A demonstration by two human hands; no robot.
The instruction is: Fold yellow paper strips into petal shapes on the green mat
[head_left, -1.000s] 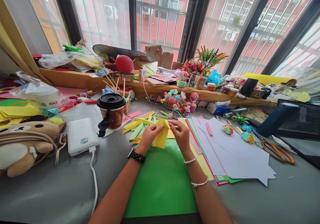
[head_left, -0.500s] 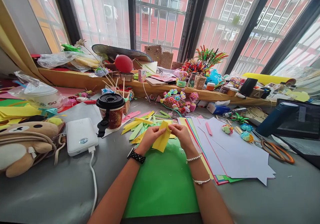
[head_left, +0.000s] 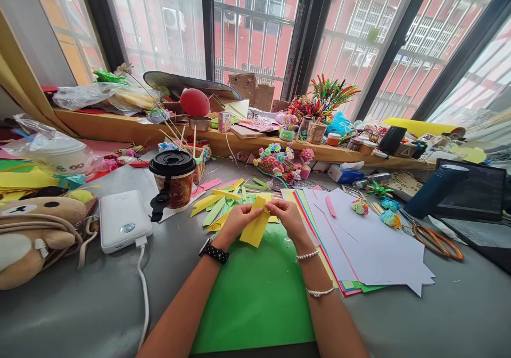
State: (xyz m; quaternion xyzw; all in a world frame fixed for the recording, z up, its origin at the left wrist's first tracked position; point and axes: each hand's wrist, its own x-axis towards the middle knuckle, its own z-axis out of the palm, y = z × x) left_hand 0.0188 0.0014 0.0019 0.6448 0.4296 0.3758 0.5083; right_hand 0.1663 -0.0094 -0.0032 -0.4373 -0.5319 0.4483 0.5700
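A folded yellow paper strip [head_left: 252,229] is held up between both hands, just above a large green sheet [head_left: 259,299] on the grey table. My left hand [head_left: 235,221] pinches the strip's upper left side, a black watch on its wrist. At the strip's top end, my right hand [head_left: 289,217] has its fingers closed on the paper; two bracelets are on that wrist. Behind the hands lie several loose yellow, green and pink paper strips [head_left: 217,201].
A stack of white and coloured sheets [head_left: 371,246] lies to the right, with scissors [head_left: 437,239] and small paper balls [head_left: 389,218] beyond. On the left stand a lidded coffee cup [head_left: 174,179], a white power bank [head_left: 123,219] and a bear plush [head_left: 34,230]. Craft clutter fills the window ledge [head_left: 247,142].
The strip's upper end has been folded over and pinched down, so it looks narrower and sits slightly lower. Both hands have drawn closer together. The view shifted a little.
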